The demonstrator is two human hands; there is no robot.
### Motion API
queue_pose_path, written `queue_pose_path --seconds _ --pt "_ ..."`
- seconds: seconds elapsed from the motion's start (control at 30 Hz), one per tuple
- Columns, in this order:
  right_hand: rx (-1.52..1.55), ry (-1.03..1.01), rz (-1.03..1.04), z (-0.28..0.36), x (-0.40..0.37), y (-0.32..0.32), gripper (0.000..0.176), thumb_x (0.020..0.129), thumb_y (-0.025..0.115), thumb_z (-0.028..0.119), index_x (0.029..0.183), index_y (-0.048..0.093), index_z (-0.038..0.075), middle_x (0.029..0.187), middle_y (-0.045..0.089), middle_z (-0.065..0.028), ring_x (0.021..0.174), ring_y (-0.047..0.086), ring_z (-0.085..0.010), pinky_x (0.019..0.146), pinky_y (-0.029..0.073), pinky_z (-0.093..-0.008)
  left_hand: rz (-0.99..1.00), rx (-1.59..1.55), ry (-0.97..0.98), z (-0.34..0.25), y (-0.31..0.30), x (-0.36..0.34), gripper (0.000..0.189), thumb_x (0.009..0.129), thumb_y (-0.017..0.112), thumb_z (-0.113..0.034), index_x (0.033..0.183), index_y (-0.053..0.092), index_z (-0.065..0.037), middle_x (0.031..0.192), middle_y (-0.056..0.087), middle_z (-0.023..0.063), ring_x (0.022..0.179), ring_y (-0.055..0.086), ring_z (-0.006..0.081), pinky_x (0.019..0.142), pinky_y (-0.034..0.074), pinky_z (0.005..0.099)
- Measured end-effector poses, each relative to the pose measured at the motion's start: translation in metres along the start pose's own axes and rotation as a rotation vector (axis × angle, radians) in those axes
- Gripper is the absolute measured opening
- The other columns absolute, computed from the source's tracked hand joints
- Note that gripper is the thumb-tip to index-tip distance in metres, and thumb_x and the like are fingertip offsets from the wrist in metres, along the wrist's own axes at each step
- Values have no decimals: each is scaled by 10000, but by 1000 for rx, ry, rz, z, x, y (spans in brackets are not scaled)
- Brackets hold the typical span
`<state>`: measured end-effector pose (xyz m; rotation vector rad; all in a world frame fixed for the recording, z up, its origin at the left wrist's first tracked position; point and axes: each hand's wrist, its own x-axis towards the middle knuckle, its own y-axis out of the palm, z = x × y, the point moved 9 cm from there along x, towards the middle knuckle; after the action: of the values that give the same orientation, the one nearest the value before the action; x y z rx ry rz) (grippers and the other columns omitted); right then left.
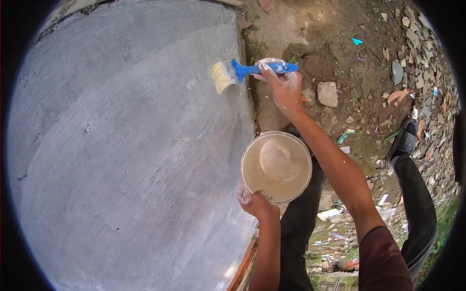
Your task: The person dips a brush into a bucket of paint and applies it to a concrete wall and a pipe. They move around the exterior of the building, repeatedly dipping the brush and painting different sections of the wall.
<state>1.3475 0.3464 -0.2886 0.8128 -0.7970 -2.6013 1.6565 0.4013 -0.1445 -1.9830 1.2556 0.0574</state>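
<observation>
A wide paintbrush (241, 71) with a blue handle and pale yellow bristles is gripped in my right hand (281, 85). Its bristles overlap the right edge of the grey cement surface (131, 145), which has streaky, brushed marks. My left hand (256, 202) is closed on the near rim of a round, whitish bucket (250, 167). Inside the bucket a pale, cloudy liquid (281, 160) shows, with a lighter rounded patch in it. White residue coats the fingers of both hands.
Bare soil runs along the right of the cement, with a squarish stone (327, 94) on it. Rubble (422, 53) and litter spread farther right. My dark-trousered legs and a black sandal (406, 138) stand on this ground. An orange brick edge (244, 264) borders the cement below.
</observation>
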Motion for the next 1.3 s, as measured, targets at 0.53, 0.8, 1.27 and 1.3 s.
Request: queue_pose_path --seconds 0.53,0.8,1.27,1.3 --pt "223 105 138 79 -48 43 159 856 622 -22 1005 613 -78 937 641 -113 883 635 -160 799 578 -321 5 -2 -27 -9 29 -5 289 819 583 21 1085 491 -44 1047 592 92 906 617 189 765 550 336" --pt "-139 -46 -200 -31 75 -35 180 878 631 73 959 640 -88 905 677 -103 846 647 -137 719 537 -261 33 -14 -6 -11 36 -9 287 820 563 31 1089 489 -39 1045 587 81 896 607 181 768 537 329" --pt "71 181 358 85 -113 63 179 849 587 -85 1027 588 -75 1029 624 -142 1023 623 -238 865 560 -369 64 -19 -30 19 20 -1 350 854 517 30 1198 454 4 1124 574 138 942 630 237 785 565 370" --pt "73 180 362 81 -109 60 179 849 587 -85 1027 588 -75 1029 624 -142 1023 623 -238 865 560 -369 63 -22 -28 17 21 -4 350 854 517 30 1198 454 4 1124 574 138 942 630 237 785 565 370"
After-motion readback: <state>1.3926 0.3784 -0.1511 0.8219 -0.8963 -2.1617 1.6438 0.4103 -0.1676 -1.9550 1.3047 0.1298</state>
